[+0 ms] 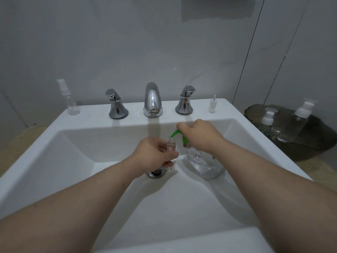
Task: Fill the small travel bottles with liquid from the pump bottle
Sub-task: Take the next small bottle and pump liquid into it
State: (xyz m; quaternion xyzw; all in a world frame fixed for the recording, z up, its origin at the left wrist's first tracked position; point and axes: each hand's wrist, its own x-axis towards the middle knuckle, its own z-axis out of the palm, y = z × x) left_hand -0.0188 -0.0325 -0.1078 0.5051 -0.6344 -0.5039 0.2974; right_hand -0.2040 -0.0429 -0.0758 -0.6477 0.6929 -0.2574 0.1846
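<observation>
A clear pump bottle [202, 161] with a green pump head [175, 133] stands in the white sink basin [76, 154]. My right hand [199, 136] lies over the pump head, fingers curled on it. The green spout points down at the open neck of a small clear travel bottle [171, 144]. My left hand [155, 155] grips that bottle upright, just left of the pump bottle, above the drain [156, 172]. A detached small pump cap [212, 105] stands on the sink ledge at the right.
A capped small spray bottle [70, 99] stands on the ledge at far left. The chrome faucet [152, 100] and two handles sit at the back. Right of the sink, a dark tray [313, 143] holds several clear bottles with white caps [299, 119].
</observation>
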